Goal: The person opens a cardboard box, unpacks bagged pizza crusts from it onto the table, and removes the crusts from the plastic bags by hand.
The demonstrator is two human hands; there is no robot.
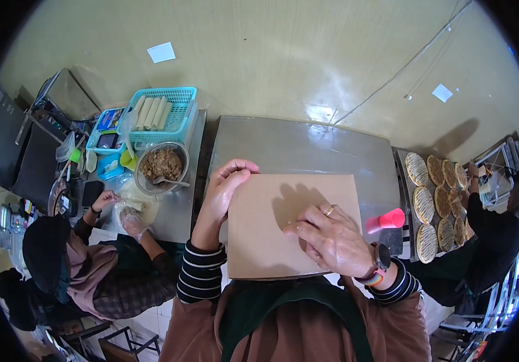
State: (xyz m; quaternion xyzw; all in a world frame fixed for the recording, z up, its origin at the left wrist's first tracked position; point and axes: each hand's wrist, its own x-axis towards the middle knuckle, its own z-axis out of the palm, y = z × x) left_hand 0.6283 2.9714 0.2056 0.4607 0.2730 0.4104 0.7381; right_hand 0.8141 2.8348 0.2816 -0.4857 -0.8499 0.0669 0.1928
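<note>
A flat brown piece of cardboard [265, 235] is in front of my chest, at the near side of the metal table; I cannot tell whether it is a sheet or a box. My left hand [226, 187] grips its upper left edge, thumb towards me and fingers partly hidden. Over the right half of the cardboard is my right hand [335, 241], with a ring and a dark watch. Its fingers are apart and partly bent, holding nothing, and their shadow falls on the cardboard. Whether the fingertips touch the surface, I cannot tell.
A metal table [307, 145] stands ahead, with a pink cup [386, 221] at its right. To the left, a co-worker's gloved hand [132, 222] works beside a bowl of brown filling [161, 168] and a blue basket [181, 114] of rolls. Topped round breads [425, 205] lie right, near another person.
</note>
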